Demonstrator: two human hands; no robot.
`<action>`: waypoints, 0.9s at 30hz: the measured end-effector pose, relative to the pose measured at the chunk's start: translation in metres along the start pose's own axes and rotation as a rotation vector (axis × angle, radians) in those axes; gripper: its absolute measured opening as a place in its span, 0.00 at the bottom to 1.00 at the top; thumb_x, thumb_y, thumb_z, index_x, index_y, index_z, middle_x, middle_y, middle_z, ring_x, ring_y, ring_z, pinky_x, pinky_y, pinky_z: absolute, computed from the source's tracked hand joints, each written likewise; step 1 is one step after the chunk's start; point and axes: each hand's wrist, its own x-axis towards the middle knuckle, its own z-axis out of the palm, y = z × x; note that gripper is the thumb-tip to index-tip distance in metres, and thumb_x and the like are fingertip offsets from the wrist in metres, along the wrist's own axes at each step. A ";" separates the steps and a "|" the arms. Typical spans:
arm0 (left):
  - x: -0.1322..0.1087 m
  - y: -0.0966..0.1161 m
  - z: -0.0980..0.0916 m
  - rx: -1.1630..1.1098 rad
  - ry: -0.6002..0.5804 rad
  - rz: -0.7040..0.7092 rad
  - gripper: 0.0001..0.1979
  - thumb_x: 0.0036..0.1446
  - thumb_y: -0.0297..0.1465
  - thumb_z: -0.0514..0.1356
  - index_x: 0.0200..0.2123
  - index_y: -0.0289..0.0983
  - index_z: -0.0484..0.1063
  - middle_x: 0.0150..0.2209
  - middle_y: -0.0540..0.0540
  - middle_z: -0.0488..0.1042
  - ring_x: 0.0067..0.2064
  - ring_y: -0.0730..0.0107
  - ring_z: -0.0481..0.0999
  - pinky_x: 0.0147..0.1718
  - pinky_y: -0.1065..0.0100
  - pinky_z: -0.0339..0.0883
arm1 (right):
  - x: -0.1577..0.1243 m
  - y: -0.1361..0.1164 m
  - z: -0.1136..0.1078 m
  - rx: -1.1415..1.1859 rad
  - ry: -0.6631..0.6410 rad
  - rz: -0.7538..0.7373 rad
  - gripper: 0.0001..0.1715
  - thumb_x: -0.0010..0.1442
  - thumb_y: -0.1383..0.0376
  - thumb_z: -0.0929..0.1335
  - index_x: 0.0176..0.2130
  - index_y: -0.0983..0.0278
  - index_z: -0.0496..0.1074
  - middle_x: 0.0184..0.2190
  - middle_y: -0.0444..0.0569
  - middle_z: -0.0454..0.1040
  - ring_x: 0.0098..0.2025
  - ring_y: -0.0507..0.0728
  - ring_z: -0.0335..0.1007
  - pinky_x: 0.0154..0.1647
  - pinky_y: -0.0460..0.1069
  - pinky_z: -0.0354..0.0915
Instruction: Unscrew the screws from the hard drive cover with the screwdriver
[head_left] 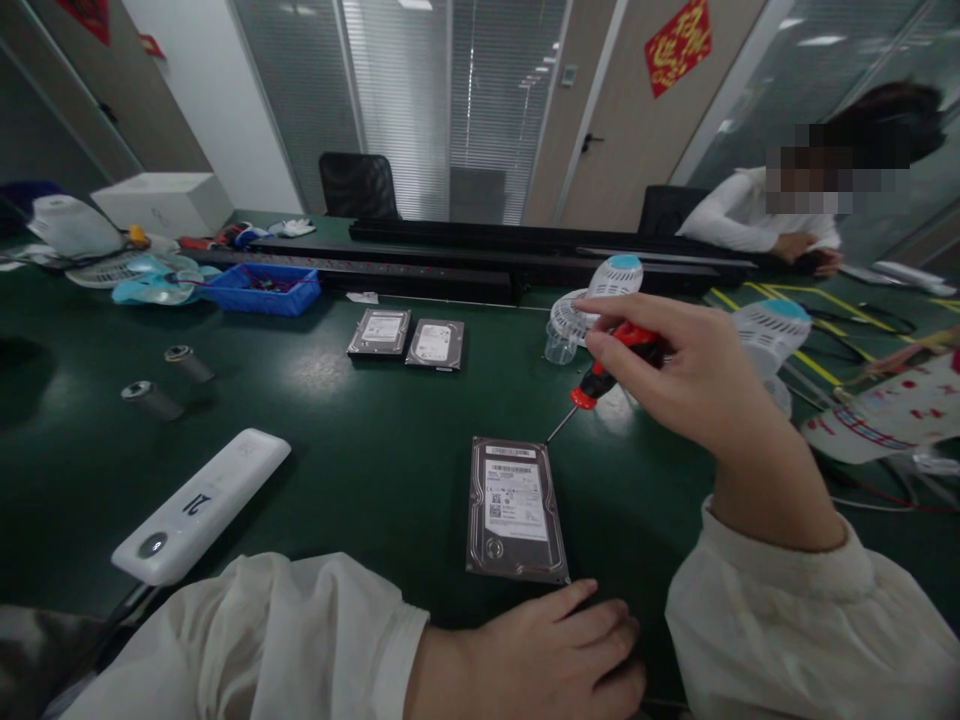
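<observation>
A hard drive (514, 510) lies label side up on the green table in front of me. My right hand (675, 370) grips a red and black screwdriver (598, 380) by its handle, holding it at a slant. The screwdriver's tip meets the drive's far right corner. My left hand (551, 655) rests on the table at the drive's near edge, fingers apart and slightly bent, with the index finger beside the near right corner. Whether that finger presses on the drive I cannot tell. Farther back, two more hard drives (381, 333) lie side by side.
A white device marked 21 (202, 508) lies at left, near two metal cylinders (154, 400). Behind are a blue tray (262, 290), a white box (166, 205) and long black bars (420, 275). White handheld fans (616, 275) and a patterned cup (885, 410) are at right. Someone sits across the table.
</observation>
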 end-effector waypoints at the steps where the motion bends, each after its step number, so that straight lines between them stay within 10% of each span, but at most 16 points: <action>1: 0.000 0.000 0.000 0.003 0.004 -0.001 0.16 0.77 0.30 0.55 0.59 0.37 0.79 0.63 0.39 0.79 0.64 0.61 0.77 0.65 0.57 0.64 | 0.000 0.001 0.001 -0.011 0.009 0.015 0.19 0.68 0.60 0.70 0.54 0.61 0.83 0.46 0.54 0.87 0.43 0.64 0.84 0.46 0.60 0.77; 8: -0.001 0.001 0.002 0.007 0.026 -0.010 0.16 0.77 0.31 0.54 0.58 0.38 0.80 0.62 0.40 0.80 0.64 0.61 0.77 0.66 0.56 0.63 | -0.001 0.002 -0.002 0.019 -0.029 -0.090 0.32 0.59 0.70 0.66 0.61 0.68 0.79 0.49 0.56 0.85 0.48 0.65 0.83 0.53 0.61 0.76; 27: 0.001 -0.001 -0.001 0.007 0.026 -0.014 0.16 0.78 0.31 0.54 0.57 0.38 0.80 0.61 0.41 0.81 0.63 0.61 0.77 0.65 0.57 0.64 | 0.000 0.000 -0.001 0.020 -0.005 -0.056 0.13 0.67 0.60 0.71 0.50 0.58 0.82 0.44 0.52 0.85 0.47 0.66 0.82 0.51 0.62 0.75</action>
